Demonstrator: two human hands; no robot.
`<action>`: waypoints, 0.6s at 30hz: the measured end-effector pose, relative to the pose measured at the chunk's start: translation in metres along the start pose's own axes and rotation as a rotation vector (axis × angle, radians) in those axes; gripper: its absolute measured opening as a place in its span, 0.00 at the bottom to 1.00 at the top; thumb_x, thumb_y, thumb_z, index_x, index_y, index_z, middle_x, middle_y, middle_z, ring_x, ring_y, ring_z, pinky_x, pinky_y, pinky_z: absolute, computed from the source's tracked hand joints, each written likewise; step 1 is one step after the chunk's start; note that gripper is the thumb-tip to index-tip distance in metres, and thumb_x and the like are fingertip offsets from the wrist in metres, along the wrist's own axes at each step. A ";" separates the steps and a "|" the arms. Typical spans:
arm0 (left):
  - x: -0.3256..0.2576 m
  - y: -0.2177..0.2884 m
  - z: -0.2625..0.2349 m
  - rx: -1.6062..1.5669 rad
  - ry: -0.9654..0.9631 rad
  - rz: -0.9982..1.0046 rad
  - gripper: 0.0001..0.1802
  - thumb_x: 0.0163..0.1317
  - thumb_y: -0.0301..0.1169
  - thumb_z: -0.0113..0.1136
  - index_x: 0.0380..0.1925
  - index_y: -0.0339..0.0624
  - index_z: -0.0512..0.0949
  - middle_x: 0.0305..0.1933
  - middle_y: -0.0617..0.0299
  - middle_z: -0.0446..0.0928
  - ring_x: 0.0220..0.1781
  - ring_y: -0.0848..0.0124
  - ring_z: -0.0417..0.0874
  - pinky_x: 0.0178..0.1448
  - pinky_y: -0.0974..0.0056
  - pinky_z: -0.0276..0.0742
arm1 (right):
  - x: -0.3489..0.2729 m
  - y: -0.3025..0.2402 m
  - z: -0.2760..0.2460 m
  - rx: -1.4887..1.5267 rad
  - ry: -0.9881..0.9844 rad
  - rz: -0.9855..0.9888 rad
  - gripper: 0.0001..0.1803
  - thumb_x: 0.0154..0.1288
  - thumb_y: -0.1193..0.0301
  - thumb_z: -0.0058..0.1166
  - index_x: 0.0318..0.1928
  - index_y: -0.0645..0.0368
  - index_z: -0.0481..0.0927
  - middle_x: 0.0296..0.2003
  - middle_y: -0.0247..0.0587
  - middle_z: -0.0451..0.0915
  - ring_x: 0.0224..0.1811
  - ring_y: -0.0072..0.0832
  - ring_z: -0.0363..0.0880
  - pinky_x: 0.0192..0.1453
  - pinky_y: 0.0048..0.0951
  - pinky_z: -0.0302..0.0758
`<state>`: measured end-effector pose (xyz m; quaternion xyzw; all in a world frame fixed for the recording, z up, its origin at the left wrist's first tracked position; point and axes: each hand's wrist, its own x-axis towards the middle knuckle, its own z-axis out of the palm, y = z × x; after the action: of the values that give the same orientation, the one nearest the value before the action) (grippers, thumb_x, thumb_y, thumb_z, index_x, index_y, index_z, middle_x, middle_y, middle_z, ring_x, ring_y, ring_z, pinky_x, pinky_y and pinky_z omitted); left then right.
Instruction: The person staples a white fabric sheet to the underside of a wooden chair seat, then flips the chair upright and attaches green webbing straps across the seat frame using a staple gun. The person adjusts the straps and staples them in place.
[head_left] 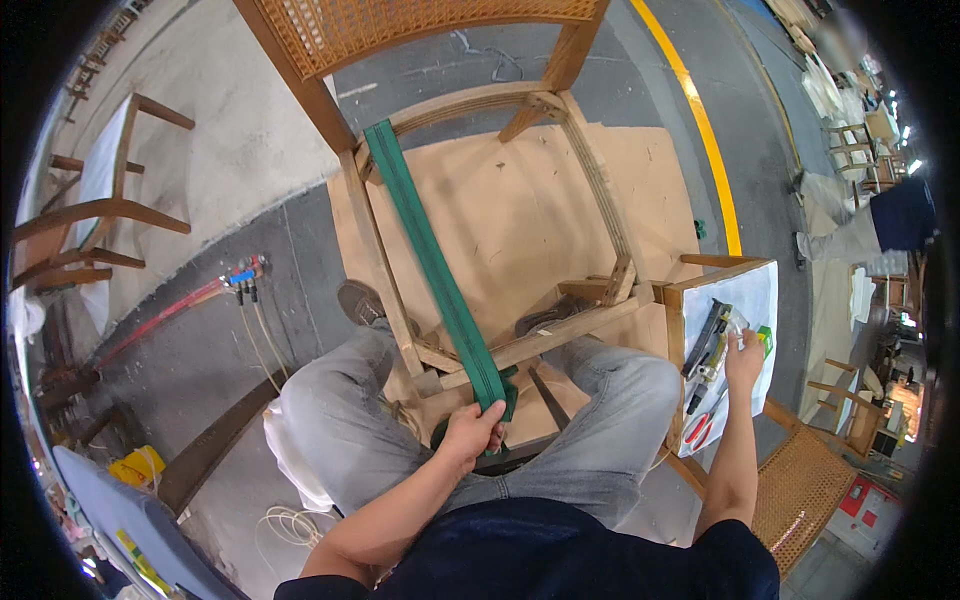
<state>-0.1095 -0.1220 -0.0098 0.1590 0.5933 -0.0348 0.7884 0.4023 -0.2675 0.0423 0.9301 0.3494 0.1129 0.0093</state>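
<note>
A bare wooden chair frame (375,250) stands before my knees, its seat opening uncovered. A green webbing strap (430,235) runs from its back rail across the opening and over the front rail. My left hand (472,436) is closed on the near part of the strap, just this side of the front rail; more strap bunches beneath it. My right hand (742,362) is at a white-covered seat (757,290) on the right, fingers curled among tools; what they grip is hidden. Beside it lie a black-and-silver tool (708,340), red-handled pliers or cutters (700,431) and a green-yellow item (766,341).
Cardboard (520,215) covers the floor beneath the frame. A cane-backed chair (800,485) is at lower right. Red hose with a blue fitting (240,277) lies left, near another chair (110,190). A yellow line (692,95) crosses the floor; another person (895,215) is at far right.
</note>
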 end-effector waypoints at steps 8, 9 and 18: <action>0.052 -0.012 -0.014 0.319 0.177 0.115 0.27 0.72 0.52 0.67 0.39 0.33 0.83 0.33 0.52 0.85 0.34 0.59 0.85 0.42 0.54 0.78 | 0.022 -0.253 -0.017 0.766 -0.892 -0.494 0.09 0.74 0.73 0.61 0.48 0.62 0.87 0.40 0.46 0.86 0.45 0.37 0.87 0.51 0.36 0.81; 0.057 -0.016 -0.015 0.366 0.178 0.158 0.28 0.72 0.53 0.66 0.40 0.32 0.84 0.36 0.48 0.86 0.38 0.55 0.87 0.46 0.52 0.78 | 0.023 -0.281 -0.014 0.731 -0.954 -0.681 0.09 0.73 0.72 0.61 0.48 0.62 0.88 0.41 0.47 0.86 0.46 0.40 0.87 0.52 0.38 0.81; 0.054 0.001 -0.013 0.555 0.117 0.099 0.31 0.73 0.57 0.60 0.55 0.39 0.84 0.54 0.43 0.87 0.59 0.45 0.86 0.62 0.49 0.78 | 0.017 -0.380 0.027 0.241 -1.578 -1.115 0.11 0.68 0.71 0.64 0.50 0.55 0.90 0.44 0.48 0.90 0.49 0.47 0.88 0.54 0.44 0.81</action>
<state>-0.1054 -0.1102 -0.0637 0.3991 0.5972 -0.1477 0.6799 0.1746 0.0320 -0.0169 0.4342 0.6421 -0.6000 0.1979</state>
